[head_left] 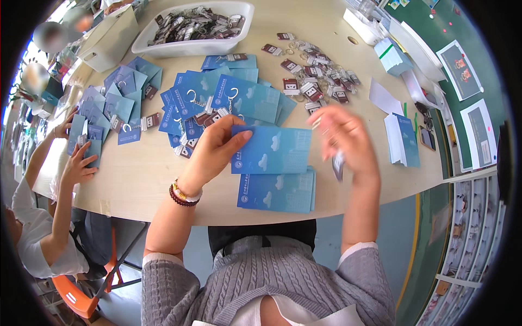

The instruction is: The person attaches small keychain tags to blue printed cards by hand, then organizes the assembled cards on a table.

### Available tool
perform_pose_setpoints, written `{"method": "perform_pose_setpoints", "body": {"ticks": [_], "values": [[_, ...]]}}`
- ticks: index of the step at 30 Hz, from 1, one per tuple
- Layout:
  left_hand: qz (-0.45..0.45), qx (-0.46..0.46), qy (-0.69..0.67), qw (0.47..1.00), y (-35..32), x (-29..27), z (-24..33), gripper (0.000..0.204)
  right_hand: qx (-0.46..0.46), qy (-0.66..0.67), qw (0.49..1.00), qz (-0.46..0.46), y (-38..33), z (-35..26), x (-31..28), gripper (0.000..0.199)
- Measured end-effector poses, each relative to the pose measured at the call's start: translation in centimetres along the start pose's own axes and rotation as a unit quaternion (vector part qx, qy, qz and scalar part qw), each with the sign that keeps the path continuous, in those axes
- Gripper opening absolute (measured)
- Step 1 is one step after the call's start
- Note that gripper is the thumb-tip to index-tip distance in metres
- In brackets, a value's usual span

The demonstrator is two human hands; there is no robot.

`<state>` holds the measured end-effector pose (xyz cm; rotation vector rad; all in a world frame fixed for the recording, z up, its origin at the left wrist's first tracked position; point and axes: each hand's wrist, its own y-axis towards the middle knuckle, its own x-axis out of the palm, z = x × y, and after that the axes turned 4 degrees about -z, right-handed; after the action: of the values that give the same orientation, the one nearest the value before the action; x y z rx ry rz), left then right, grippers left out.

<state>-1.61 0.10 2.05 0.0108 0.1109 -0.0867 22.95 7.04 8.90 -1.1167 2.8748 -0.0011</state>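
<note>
1. Clearly mid-batch: left hand [215, 149] pinching a pale blue card [272, 149] by its left edge, held just above the counter [136, 179], grip closed on the card between thumb and fingers.
2. Right hand [348, 138] raised beside the card's right edge, blurred; something small and dark — apparently a keychain [337, 164] — hanging below the palm, grip seemingly closed on it, though cannot tell exactly how the fingers sit.
3. Directly beneath, near the counter's front edge, a small stack of matching blue cards [277, 193], no rings visible on them.
4. Left of and behind the held card, a broad spread of finished cards [217, 100] with rings and tags already attached — judged as the done share.
5. Behind the right hand, a loose heap of keychains [315, 76], plus a white tray [196, 46] full of more at the far side; judged as plenty left.
6. Further right, an upright bundle of blue cards [402, 140].
7. At the left edge, another person's hands [79, 163] over their own spread of cards.
</note>
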Motion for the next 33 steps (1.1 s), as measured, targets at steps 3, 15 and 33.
{"method": "perform_pose_setpoints", "body": {"ticks": [3, 15, 33], "values": [[-0.002, -0.005, -0.055, 0.998, 0.0, 0.9, 0.3, 0.018, -0.017, -0.092, 0.995, -0.033, -0.1, 2.4, 5.0, 0.013], [-0.050, -0.115, 0.165, 0.978, -1.5, 1.4, 3.2, 0.026, 0.070, -0.018, 0.996, 0.047, -3.2, 3.7, 7.1, 0.014], [-0.041, -0.074, -0.221, 0.972, -7.3, 3.1, 1.7, 0.027, -0.072, -0.170, 0.975, 0.121, -3.4, 5.1, 10.0, 0.014]]}}
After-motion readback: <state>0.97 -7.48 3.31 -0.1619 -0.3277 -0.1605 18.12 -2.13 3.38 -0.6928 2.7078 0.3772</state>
